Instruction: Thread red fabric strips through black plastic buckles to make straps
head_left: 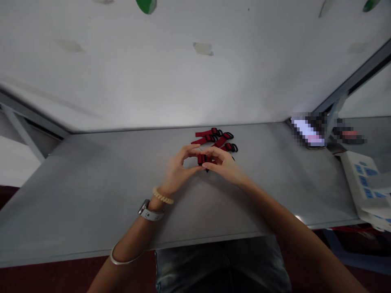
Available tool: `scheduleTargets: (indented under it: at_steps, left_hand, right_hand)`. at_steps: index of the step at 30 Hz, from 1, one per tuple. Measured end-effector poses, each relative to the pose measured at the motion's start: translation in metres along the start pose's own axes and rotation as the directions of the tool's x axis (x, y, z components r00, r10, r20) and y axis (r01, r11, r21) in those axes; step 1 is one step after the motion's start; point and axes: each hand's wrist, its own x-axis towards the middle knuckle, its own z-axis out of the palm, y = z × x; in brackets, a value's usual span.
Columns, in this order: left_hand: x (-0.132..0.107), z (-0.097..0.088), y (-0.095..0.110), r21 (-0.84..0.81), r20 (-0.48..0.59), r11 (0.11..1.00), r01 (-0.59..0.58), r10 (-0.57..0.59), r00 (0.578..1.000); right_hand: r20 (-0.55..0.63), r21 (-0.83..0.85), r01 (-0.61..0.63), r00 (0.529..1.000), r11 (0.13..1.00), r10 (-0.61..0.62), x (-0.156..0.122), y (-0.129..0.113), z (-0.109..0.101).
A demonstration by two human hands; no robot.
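1. Red strap point(201, 159) with black buckle, gripped between both hands.
2. Left hand point(179, 169) and right hand point(221, 162), fingers closed on it, over the grey surface point(106, 191).
3. More red straps point(215, 138), piled just beyond.
4. Blue-printed papers point(363, 183), far right.

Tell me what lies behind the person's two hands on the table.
Behind the left hand and right hand, red webbing straps with black buckles lie overlapping on the gray table. Fingers cover part of the strap held between the hands, so that part cannot be seen.
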Motion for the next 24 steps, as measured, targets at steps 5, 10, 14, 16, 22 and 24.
scheduleTargets:
  at_steps: [5,10,14,16,22,24]
  left_hand:
    - [0.000,0.001,-0.002,-0.017,-0.012,0.999,0.036,-0.037,0.999]
    - [-0.001,0.002,0.001,-0.053,-0.021,0.998,0.018,-0.019,1.000]
    - [-0.001,0.001,0.008,-0.057,-0.043,0.998,-0.011,0.009,0.999]
    - [-0.001,0.001,0.012,-0.066,-0.048,0.997,-0.045,0.042,0.998]
    - [-0.005,0.005,0.013,-0.038,-0.072,0.997,-0.073,0.070,0.995]
    - [-0.006,0.007,0.013,-0.021,-0.031,0.998,-0.055,0.054,0.998]
  right_hand:
    - [-0.082,-0.129,0.132,0.986,0.983,-0.144,0.000,0.001,-0.001]
    - [-0.042,-0.137,0.198,0.978,0.971,-0.205,-0.003,-0.007,-0.001]
    - [-0.031,-0.194,0.247,0.966,0.949,-0.258,-0.008,-0.017,0.002]
    - [-0.037,-0.245,0.277,0.955,0.929,-0.294,-0.009,-0.020,0.003]
    - [-0.026,-0.191,0.261,0.962,0.946,-0.270,-0.014,-0.023,0.009]
    - [-0.023,-0.206,0.256,0.964,0.944,-0.267,-0.016,-0.025,0.012]
